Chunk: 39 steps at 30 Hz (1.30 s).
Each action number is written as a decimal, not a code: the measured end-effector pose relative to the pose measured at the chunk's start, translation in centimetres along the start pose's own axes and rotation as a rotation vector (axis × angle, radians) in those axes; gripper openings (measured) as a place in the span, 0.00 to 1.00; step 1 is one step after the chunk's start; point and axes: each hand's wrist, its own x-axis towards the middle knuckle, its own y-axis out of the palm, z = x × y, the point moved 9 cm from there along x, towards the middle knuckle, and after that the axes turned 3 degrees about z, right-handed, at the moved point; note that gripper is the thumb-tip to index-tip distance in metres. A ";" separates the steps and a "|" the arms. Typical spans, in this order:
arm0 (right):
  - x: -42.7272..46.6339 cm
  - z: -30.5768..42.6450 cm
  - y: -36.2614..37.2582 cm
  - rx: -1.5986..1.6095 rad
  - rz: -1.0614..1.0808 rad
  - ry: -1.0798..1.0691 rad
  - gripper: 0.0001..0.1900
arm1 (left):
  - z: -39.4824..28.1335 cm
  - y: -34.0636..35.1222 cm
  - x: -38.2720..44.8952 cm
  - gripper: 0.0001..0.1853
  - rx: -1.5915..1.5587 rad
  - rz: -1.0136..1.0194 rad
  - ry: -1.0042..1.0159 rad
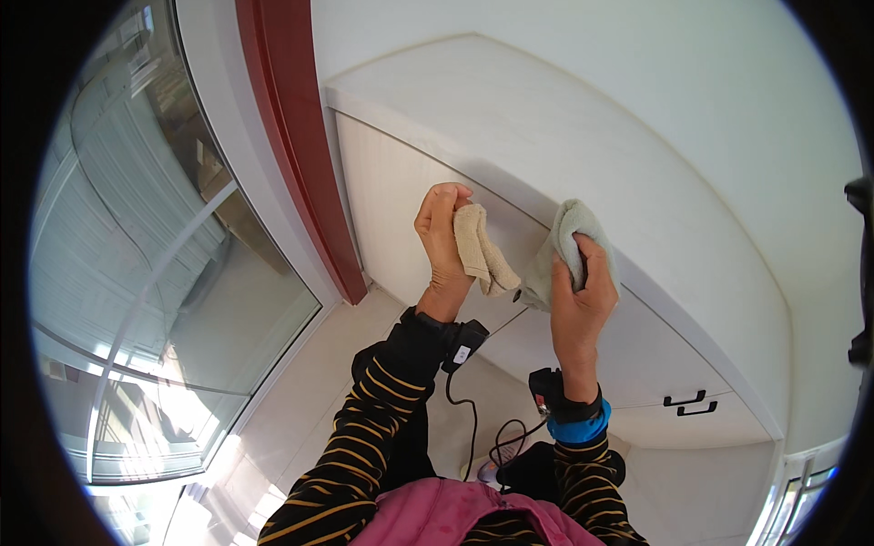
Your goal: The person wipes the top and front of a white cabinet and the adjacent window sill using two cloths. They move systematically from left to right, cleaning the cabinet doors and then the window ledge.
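My left hand (442, 235) is raised in front of the cabinet, its fingers curled around a folded beige terry cloth (482, 252) that hangs down on its right side. In my right hand (587, 293) I grip a folded pale grey-green cloth (572, 228), with the thumb and fingers pressed into its fold. This cloth overlaps the front edge of the white cabinet top (505, 123); whether it touches that edge I cannot tell. The two cloths are close together but held separately.
White cabinet doors (389, 184) lie below the top, with black handles (689, 403) at the right. A dark red post (293, 150) and a glass door (225, 286) stand at left. Thin black cables (471, 423) hang from devices strapped to both wrists. Pale tiles (321, 382) cover the floor.
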 end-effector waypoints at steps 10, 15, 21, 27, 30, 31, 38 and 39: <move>4.1 3.1 10.6 0.396 0.242 0.125 0.14 | 4.2 -6.8 2.3 0.09 -0.276 -0.018 -0.014; 5.8 4.0 15.8 0.641 0.375 0.229 0.15 | 3.6 -8.5 2.7 0.13 -0.277 -0.046 -0.023; 8.0 5.2 22.9 0.628 0.439 0.179 0.17 | 0.6 -13.5 4.2 0.14 -0.130 -0.073 -0.011; 10.1 8.6 28.8 0.415 0.435 0.000 0.18 | -1.8 -12.2 4.6 0.19 -0.733 0.248 0.011; 10.6 10.2 30.9 0.300 0.436 -0.070 0.17 | -1.7 -14.8 4.7 0.19 -0.517 -0.014 0.051; 10.5 10.5 31.2 0.315 0.454 -0.079 0.16 | -2.1 -14.0 5.0 0.19 -0.565 0.094 0.061; 9.4 7.5 24.5 0.576 0.444 0.002 0.12 | -2.0 -10.7 5.2 0.12 -0.766 0.259 -0.150; 8.7 6.5 22.6 0.615 0.456 0.036 0.11 | -2.5 -9.4 5.0 0.11 -0.717 0.323 -0.120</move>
